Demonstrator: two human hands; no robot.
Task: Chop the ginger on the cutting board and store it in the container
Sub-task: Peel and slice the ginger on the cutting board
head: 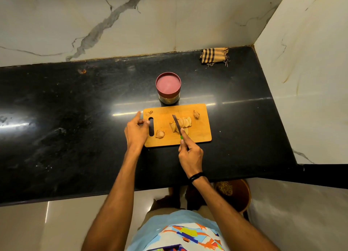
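Observation:
A wooden cutting board (199, 136) lies on the black counter. Several pale ginger slices (185, 122) lie fanned near its middle. One ginger chunk (159, 134) sits near the handle slot, another (196, 114) near the far right edge. My right hand (190, 153) grips a green-handled knife (176, 123), its blade lying across the slices. My left hand (136, 131) rests at the board's left edge, fingertips touching it by the slot. A steel container with a closed maroon lid (168, 83) stands just behind the board.
A folded checked cloth (214, 55) lies at the back of the counter (75, 119) near the right wall corner. Marble walls close the back and right. A round brown stool or bin (239, 192) sits on the floor under the counter edge.

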